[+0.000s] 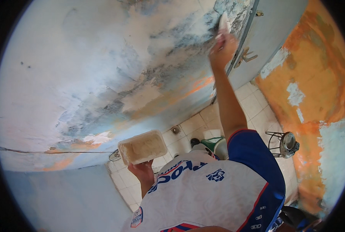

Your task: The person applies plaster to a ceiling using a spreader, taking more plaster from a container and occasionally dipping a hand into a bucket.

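My right hand is raised with the arm stretched out, its fingers closed round a putty knife. The pale blade touches or nearly touches the patchy wall close to the door frame; motion blurs it a little. Lower down, my left hand supports a cream rectangular tub from below, fingers on its near side. Whitish residue coats the inside of the tub. Across the wall runs a diagonal band of rough grey, dark and orange patches between smoother pale areas.
A grey door with a lever handle stands beside the worked wall. Behind it is an orange wall with white patches. On the tiled floor are a black-framed stand and a green-and-white container. A cable crosses the lower wall.
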Demonstrator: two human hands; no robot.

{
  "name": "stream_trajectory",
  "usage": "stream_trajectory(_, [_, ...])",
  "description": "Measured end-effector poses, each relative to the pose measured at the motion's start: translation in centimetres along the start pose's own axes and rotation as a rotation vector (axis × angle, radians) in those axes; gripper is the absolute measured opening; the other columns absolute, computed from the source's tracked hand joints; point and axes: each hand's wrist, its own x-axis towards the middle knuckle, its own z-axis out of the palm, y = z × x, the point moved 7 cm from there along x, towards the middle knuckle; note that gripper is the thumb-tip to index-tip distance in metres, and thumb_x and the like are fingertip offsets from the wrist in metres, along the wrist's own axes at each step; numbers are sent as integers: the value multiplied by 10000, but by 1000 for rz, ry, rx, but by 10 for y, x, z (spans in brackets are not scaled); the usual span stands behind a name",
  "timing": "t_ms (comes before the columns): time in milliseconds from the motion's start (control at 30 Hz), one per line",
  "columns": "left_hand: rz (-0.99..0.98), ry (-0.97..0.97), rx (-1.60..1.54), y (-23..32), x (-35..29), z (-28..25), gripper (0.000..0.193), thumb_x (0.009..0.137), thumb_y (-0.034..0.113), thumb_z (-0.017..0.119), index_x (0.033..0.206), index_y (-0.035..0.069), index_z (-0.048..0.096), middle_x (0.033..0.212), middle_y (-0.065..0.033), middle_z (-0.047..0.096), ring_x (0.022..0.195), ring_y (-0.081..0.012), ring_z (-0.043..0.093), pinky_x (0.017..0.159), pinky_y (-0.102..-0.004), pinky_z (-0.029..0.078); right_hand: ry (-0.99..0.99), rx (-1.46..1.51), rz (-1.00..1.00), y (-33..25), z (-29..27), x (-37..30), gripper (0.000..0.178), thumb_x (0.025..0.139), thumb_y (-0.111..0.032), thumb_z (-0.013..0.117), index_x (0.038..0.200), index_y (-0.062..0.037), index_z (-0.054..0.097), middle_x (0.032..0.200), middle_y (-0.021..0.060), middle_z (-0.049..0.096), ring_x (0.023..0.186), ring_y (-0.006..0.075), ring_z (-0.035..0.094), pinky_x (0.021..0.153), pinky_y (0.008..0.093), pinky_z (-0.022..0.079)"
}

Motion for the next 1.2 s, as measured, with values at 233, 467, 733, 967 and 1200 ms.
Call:
stream_trajectory(233, [9,58,-79,-12,13,-1,678,942,570,379,1493,175,417,1454,-98,497,1289,-315,525,1029,-593,472,-786,431,132,-83,-22,-238,442,882,32,615,1290,-135,593,1340,127,584,1266,352,537,1007,437,445])
stream_trajectory(467, [-15,106,-62,-10,7,-3,683,919,586,453,1478,198,405,1454,-130,417,1340,-368,434,1040,-599,457,-65,105,236,27,-19,25,173,987,-79,542,1135,1,583,1068,191,557,999,354,531,882,421,428])
stream_trajectory(733, [-120,110,-143,-2,16,5,595,969,509,440,1465,182,417,1498,-128,386,1389,-356,401,1130,-581,407,-545,119,-27,-19,16,-145,520,856,-8,694,1346,-154,599,1531,154,477,1416,375,421,1031,506,375])
stream_trajectory(967, [-99,81,-127,15,5,18,594,985,491,457,1489,181,407,1513,-119,408,1406,-348,405,1148,-572,398,-204,135,57,-3,-5,-51,244,977,23,505,1216,68,491,1192,219,519,991,370,524,911,411,430])
stream_trajectory(1200, [-144,120,-220,4,7,-20,701,934,497,510,1523,176,307,1528,-142,304,1454,-355,325,1162,-585,378,-149,-115,-85,-41,42,-23,394,979,-141,544,1346,-5,497,1355,266,485,1148,419,497,982,541,355])
